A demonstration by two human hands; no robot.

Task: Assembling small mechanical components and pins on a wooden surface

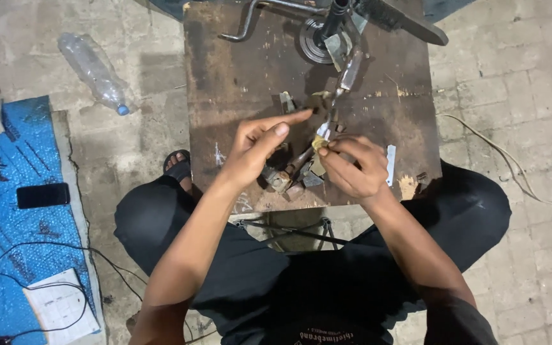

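I sit at a low, worn wooden work table. My right hand pinches a small brass-coloured fitting at the end of a thin metal rod that runs up toward the table's far edge. My left hand hovers just left of it, index finger stretched out toward the rod, thumb raised, holding nothing that I can see. Below both hands lies a rusty metal joint piece on the table.
A round metal part with a vertical shaft and a bent metal bar sit at the table's far edge. On the floor at left lie a plastic bottle, a blue mat with a phone, paper and cables. A white cord trails at right.
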